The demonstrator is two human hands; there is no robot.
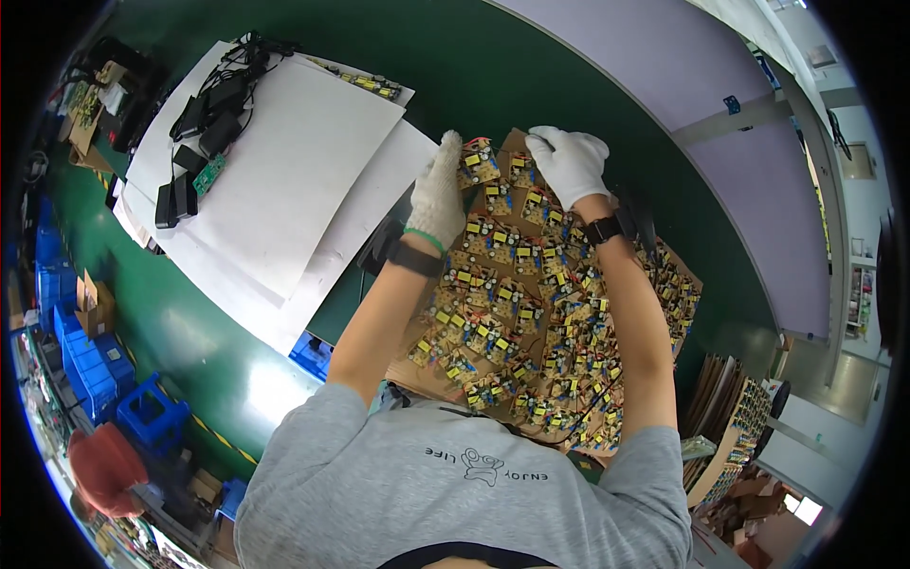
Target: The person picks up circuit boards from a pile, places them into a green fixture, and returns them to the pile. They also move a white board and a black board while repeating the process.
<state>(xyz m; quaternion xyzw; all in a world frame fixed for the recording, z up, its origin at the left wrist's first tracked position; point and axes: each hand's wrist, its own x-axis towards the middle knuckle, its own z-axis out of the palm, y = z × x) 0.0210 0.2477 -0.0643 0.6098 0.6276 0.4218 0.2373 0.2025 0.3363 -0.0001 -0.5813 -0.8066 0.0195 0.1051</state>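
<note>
A cardboard sheet [513, 144] in front of me bears many small tan circuit boards [488, 332] with yellow, blue and red parts, set in tight rows. My left hand [438, 194], in an off-white knit glove with a green cuff, is closed at the left edge of one circuit board [479, 164] near the sheet's far end. That board looks slightly raised and tilted. In a white glove, my right hand [572, 163] has its fingers curled at the far edge, beside another board [522, 171]. What its fingertips grip is hidden.
White sheets [294, 161] lie stacked on the left, topped by black power adapters [220, 133] with tangled cables. A lilac panel [701, 85] rises beyond the green surface [417, 57]. Blue crates [95, 356] and a blue stool [154, 414] stand at left; packed boards [730, 436] stand at right.
</note>
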